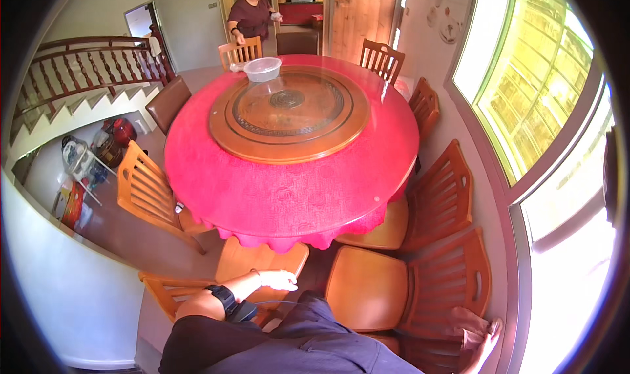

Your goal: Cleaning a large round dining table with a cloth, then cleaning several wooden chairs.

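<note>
My left hand [278, 279] hangs above the light wooden seat [261, 263] of a chair at the near side of the table. Its fingers are loosely bent and nothing shows in them. At the lower right, my right hand [493, 326] grips a brownish-pink cloth [473, 325] against the top of a slatted wooden chair back [448, 285]. Part of the cloth drapes over the slats. Before me stands a round table with a bright pink-red tablecloth [290, 197] and a wooden lazy Susan [290, 150]. A translucent plastic basin [263, 71] sits at the lazy Susan's far edge.
Beyond the table a person [250, 17] touches a chair [241, 51] and holds something pale. Wooden chairs [443, 197] line the window wall. On the left are another chair [147, 182], a staircase railing [93, 69] and stored items [83, 162] underneath. A window frame [514, 256] borders my right side.
</note>
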`<state>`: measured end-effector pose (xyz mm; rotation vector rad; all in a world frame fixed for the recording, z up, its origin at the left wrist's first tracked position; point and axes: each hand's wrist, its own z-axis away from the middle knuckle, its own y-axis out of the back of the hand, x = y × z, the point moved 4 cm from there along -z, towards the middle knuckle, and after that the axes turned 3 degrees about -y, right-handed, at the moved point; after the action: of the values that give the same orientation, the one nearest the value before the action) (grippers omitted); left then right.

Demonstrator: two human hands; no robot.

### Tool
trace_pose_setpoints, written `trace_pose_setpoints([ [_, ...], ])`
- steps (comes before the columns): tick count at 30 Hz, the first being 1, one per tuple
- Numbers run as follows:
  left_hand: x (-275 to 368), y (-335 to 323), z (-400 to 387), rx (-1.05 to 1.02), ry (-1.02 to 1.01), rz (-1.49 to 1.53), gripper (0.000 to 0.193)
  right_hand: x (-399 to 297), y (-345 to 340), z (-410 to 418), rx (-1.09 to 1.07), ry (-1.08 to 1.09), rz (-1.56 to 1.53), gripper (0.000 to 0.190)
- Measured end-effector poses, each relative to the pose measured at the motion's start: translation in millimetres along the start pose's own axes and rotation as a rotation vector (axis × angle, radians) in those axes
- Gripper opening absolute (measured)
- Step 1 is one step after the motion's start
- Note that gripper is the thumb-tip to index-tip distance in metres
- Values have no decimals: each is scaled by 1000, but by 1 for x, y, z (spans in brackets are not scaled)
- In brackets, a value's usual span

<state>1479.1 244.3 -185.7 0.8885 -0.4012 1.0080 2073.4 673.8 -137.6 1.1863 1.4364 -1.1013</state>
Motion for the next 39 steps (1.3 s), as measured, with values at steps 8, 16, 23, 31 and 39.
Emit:
trace_pose_setpoints([
  [8,60,-38,75,-106,-32,-32,56,50,23,-27,76,-218,569,46],
  [16,112,-74,126,-22,-257,544,43,54,17,-33,200,-157,430,48],
  [23,95,-119,195,-69,-402,864,42,-27,-39,4,-64,147,705,70],
  [31,41,-157,319,194,-449,1021,44,-54,-120,56,-27,671,1164,61],
  [39,-2,-156,356,1027,-225,360,23,-118,-274,191,-382,1197,1024,46],
])
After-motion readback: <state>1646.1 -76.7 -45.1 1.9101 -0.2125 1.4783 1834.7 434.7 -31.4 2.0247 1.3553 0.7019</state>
